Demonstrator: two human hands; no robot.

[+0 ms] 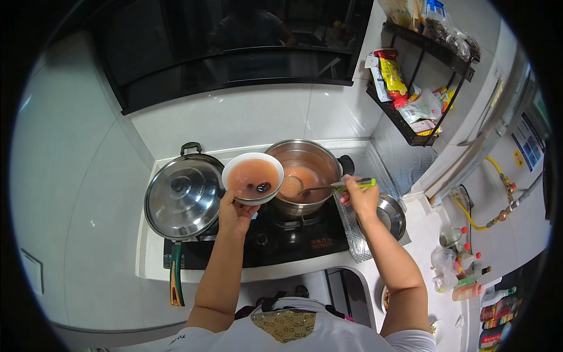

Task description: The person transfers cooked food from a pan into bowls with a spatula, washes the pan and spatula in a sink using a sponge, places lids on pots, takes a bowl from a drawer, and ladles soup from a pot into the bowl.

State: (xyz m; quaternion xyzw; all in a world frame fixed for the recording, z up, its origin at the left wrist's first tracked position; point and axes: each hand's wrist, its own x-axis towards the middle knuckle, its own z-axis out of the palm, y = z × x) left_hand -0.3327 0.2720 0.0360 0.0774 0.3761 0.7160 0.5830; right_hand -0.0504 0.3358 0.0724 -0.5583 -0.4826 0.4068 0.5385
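Note:
My left hand grips a white bowl from below and its near side. Reddish-brown soup fills much of the bowl, with a dark, wrinkled date-like piece near its right side. Just right of the bowl stands a steel pot on the stove, holding the same reddish liquid. My right hand is closed round the green-and-grey handle of a ladle. The ladle's round head is inside the pot, with liquid in it. The bowl's right edge overlaps the pot's left rim in view.
A lidded frying pan sits on the left of the black stove, its handle jutting past the counter edge. A steel basin stands right of the pot. Bottles line the right counter; a black rack with packets hangs above.

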